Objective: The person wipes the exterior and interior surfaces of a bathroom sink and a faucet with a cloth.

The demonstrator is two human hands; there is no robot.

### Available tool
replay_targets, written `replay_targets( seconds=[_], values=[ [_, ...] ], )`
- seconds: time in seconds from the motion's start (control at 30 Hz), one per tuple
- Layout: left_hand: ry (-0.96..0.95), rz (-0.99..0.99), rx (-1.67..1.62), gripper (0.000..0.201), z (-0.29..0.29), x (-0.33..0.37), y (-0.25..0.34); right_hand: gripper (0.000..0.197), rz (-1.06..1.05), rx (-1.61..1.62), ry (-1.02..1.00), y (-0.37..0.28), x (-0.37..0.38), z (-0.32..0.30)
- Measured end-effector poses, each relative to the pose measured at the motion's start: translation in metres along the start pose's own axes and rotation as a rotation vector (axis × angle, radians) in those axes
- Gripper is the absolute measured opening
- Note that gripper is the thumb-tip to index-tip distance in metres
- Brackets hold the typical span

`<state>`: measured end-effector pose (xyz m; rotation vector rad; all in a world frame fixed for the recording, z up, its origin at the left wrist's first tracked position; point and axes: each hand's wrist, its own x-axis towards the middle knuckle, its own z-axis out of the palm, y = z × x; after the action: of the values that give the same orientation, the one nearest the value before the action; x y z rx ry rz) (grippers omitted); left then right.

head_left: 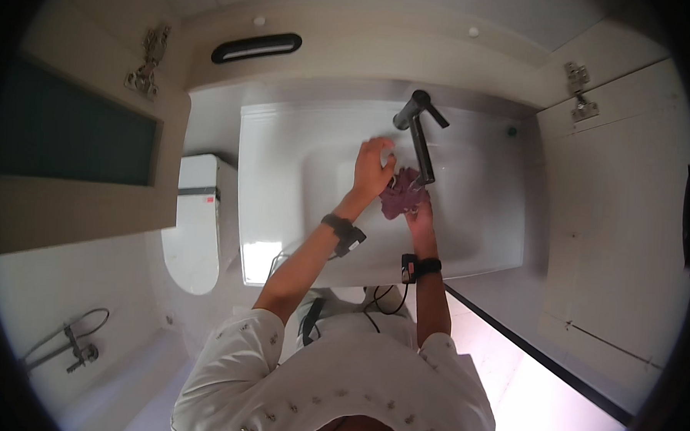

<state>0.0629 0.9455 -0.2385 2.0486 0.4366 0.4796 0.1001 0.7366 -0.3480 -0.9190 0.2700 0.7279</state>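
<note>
A crumpled purple cloth [402,201] is held over the white sink basin [321,237], beneath the spout of a dark faucet [420,146]. My right hand [420,217] grips it from below; most of that hand's fingers are hidden by the folds. Left of the spout is my left hand [373,169], its fingers curved and apart from the thumb. The thumb side comes close to the cloth's upper left edge; whether they touch, I cannot tell. Nothing shows in the left hand's grasp.
Open cabinet doors flank the sink, the left door [95,127] and the right door [615,204]. A white toilet [196,240] stands to the left. A hand shower [85,352] hangs at the lower left. Each wrist wears a black strap with a small wired box.
</note>
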Motion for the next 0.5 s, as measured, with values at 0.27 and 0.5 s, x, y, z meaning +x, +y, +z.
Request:
replay_targets(
  seconds=[0.27,0.5],
  values=[
    [-0.161,-0.367,-0.320,0.051,0.072,-0.096,-0.052,0.033,0.349,0.040,-0.207,-0.008,0.009,-0.027],
    [-0.109,-0.794,-0.715,0.051,0.093,-0.075,-0.062,0.055,0.335,-0.436,-0.246,-0.075,-0.008,-0.018]
  ],
)
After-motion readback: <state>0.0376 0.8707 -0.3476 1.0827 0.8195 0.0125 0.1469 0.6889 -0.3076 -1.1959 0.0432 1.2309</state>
